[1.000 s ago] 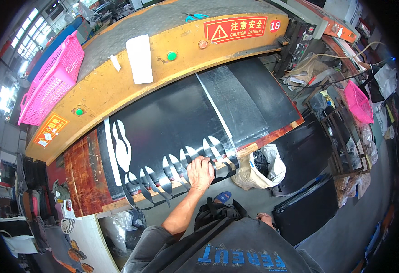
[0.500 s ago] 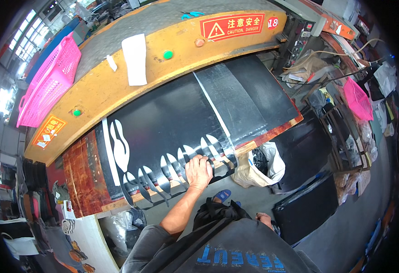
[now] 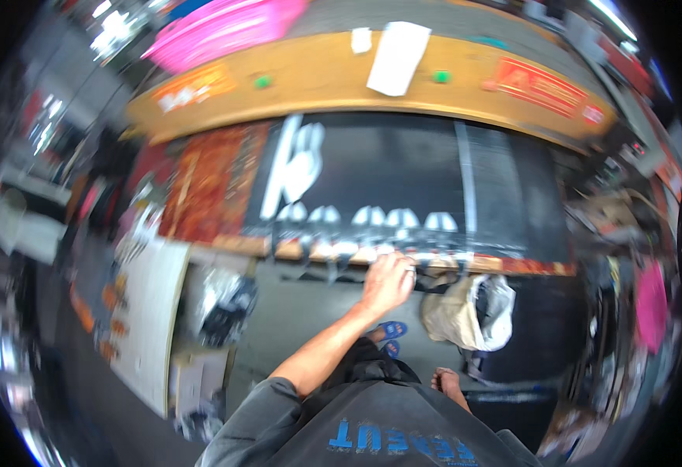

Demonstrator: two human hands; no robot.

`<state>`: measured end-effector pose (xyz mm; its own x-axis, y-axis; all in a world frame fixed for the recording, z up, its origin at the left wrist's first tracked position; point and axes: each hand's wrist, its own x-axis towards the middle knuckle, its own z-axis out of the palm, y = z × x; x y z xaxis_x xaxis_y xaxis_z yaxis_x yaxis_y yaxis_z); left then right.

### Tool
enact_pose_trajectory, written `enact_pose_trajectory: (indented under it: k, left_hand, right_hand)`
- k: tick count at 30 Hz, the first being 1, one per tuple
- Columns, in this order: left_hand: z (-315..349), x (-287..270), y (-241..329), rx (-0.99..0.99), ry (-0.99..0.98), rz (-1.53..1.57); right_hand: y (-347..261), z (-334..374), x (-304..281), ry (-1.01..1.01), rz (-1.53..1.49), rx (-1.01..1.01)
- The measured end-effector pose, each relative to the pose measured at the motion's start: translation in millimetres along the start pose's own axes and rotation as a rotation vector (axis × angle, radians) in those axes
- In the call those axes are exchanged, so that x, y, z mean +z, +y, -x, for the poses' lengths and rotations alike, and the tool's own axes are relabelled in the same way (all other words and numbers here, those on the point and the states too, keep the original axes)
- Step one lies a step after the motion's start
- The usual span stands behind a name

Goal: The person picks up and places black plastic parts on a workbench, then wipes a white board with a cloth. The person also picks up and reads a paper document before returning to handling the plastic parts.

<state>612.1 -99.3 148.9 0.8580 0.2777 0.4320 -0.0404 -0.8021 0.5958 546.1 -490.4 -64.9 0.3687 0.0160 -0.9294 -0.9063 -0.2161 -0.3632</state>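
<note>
My left hand (image 3: 390,280) reaches to the front edge of the cutting table, its fingers curled round a black strip (image 3: 433,280) that hangs along that edge. Motion blur hides the exact grip. Just beyond the hand, pale leaf-like shapes (image 3: 388,218) stand in a row on the black work surface (image 3: 380,167), with dark bands over the edge. A white curved piece (image 3: 304,171) lies farther left, beside a white strip (image 3: 281,167). Near my body on the right hangs my right hand (image 3: 446,381), fingers curled in, with nothing seen in it.
A yellow machine beam (image 3: 318,78) with green buttons spans the far side of the table. Behind it sits a pink basket (image 3: 224,31). A pale sack (image 3: 454,315) stands on the floor right of my left hand. At the left is a white board (image 3: 142,311).
My view has turned to the left and blurred. My left hand has drawn back slightly toward me, with the black strip still at its fingers. The right hand stays low.
</note>
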Motion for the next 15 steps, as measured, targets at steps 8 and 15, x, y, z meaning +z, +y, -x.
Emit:
enact_pose_trajectory:
  k: [8, 15]
  left_hand:
    - [252, -80, -53, -0.896, -0.224, -0.043]
    - [498, -110, -65, -1.505, -0.176, -0.08]
  right_hand:
    - [-7, -40, 25, -0.247, 0.485, -0.065]
    - [-56, -44, 101, -0.365, 0.787, -0.209]
